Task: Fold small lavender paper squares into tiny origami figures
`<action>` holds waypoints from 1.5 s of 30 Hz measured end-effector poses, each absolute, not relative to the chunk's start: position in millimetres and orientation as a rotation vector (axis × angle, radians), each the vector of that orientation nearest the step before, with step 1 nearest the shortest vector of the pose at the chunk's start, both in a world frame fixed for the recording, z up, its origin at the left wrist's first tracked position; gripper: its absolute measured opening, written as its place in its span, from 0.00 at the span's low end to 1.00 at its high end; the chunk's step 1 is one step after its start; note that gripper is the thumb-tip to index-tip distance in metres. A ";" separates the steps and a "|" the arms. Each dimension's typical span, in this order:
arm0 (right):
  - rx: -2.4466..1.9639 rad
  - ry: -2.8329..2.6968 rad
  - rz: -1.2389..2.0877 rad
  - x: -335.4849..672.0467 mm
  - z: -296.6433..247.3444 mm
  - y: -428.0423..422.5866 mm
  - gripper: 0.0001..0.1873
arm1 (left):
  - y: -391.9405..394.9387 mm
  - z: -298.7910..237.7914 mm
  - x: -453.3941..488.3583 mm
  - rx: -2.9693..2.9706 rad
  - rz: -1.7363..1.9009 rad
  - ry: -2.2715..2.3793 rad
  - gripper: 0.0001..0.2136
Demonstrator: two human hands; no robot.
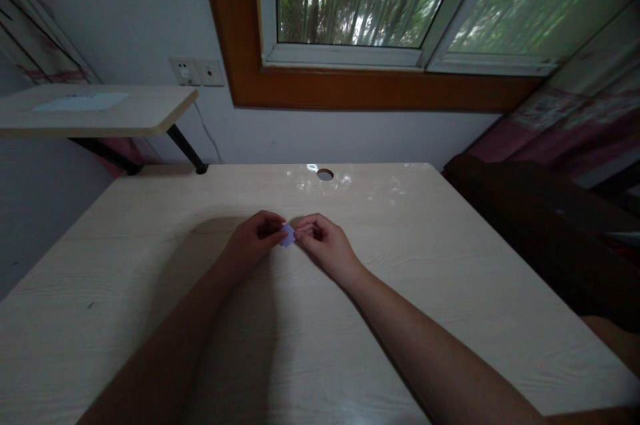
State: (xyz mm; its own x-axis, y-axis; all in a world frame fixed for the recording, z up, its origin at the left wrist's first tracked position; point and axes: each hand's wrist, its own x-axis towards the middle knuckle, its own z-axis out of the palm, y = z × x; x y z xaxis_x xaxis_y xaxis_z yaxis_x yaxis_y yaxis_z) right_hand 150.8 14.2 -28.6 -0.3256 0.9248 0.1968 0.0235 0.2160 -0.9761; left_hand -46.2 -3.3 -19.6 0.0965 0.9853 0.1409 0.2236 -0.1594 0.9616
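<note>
A small light-purple piece of paper point(287, 235) is held between my two hands, above the pale wood-grain table point(425, 318). My left hand point(255, 236) pinches its left side between thumb and fingers. From the other side, my right hand point(325, 242) has thumb and forefinger closed on its right edge. The fingertips cover parts of the paper, so whether it is folded I cannot tell.
A raised shelf point(165, 115) on black legs stands at the back left, with a white sheet point(83, 102) on it. Near the table's back edge is a round cable hole point(325, 174). Behind are a wall socket point(197, 72) and a window point(350, 57); dark furniture point(540, 232) stands at right.
</note>
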 end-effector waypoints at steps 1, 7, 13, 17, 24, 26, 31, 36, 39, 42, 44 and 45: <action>-0.919 -1.578 1.251 150.9 -28.5 14.4 0.10 | -2.9 -19.5 -46.4 1.523 1.139 1.239 0.14; -0.877 -1.520 1.297 151.2 -27.8 15.3 0.09 | -3.7 -14.8 -45.1 1.477 1.085 1.230 0.14; -0.900 -1.582 1.248 151.4 -26.4 13.8 0.09 | -6.9 -10.3 -44.8 1.553 0.997 1.305 0.12; -0.909 -1.648 1.248 151.8 -25.6 13.4 0.13 | -7.2 -10.5 -43.8 1.621 0.980 1.312 0.12; -0.969 -1.718 1.192 153.6 -25.6 14.5 0.12 | -9.2 -11.5 -42.8 1.648 1.007 1.354 0.12; -0.971 -1.670 1.225 153.6 -24.3 14.6 0.12 | -8.6 -12.9 -43.7 1.637 1.017 1.355 0.13; -0.959 -1.538 1.319 153.0 -20.2 15.0 0.11 | -6.6 -15.7 -45.9 1.562 1.102 1.348 0.13; -0.935 -1.454 1.394 153.1 -20.2 15.6 0.11 | -6.7 -14.6 -46.8 1.529 1.157 1.326 0.13; -0.912 -1.426 1.425 153.4 -20.9 16.2 0.11 | -7.3 -13.0 -46.6 1.550 1.160 1.317 0.12; -0.925 -1.445 1.406 153.4 -20.5 16.6 0.11 | -7.9 -12.1 -46.3 1.576 1.172 1.293 0.11; -0.933 -1.454 1.397 153.4 -20.1 16.7 0.10 | -8.3 -12.0 -46.5 1.606 1.165 1.284 0.10; -0.934 -1.451 1.400 153.3 -20.2 16.7 0.10 | -8.5 -12.1 -46.7 1.629 1.157 1.286 0.09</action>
State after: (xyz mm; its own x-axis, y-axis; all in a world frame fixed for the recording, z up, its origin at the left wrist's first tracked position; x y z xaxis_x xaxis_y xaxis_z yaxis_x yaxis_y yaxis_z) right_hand 153.3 16.7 -20.2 -0.3229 0.9417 0.0942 -0.0602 0.0789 -0.9951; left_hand -46.7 -8.5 -12.1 0.0875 0.9760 0.1996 0.3009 -0.2169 0.9287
